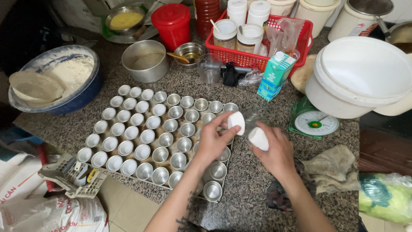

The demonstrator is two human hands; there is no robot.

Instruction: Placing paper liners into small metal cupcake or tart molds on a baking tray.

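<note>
Reaching in from the bottom edge of the frame, both forearms meet just right of centre over a speckled granite counter [253, 189]. The left hand [213, 139] is curled, its thumb and fingertips closed around a small white cup-shaped piece [236, 121] held upright above the right edge of the tray. The right hand [277, 150] sits just beside it, palm turned down and fingers wrapped around a second white piece [259, 138], which tilts toward the first; the two pieces are close but whether they touch cannot be told. Below the left hand lies a tray [148, 178] packed with rows of small metal moulds [147, 136], filling the centre left of the frame. At the upper left stands a blue bowl of flour [56, 77], with a steel pot [145, 60] and a red lidded tub [173, 23] further along the top. A red basket [257, 60] of jars sits at top centre, a green-and-white carton [277, 75] leaning against it. At the right are a large white bucket [358, 75], a green kitchen scale [313, 122] and a crumpled cloth [330, 169]. Sacks [38, 206] lie on the tiled floor at lower left.
</note>
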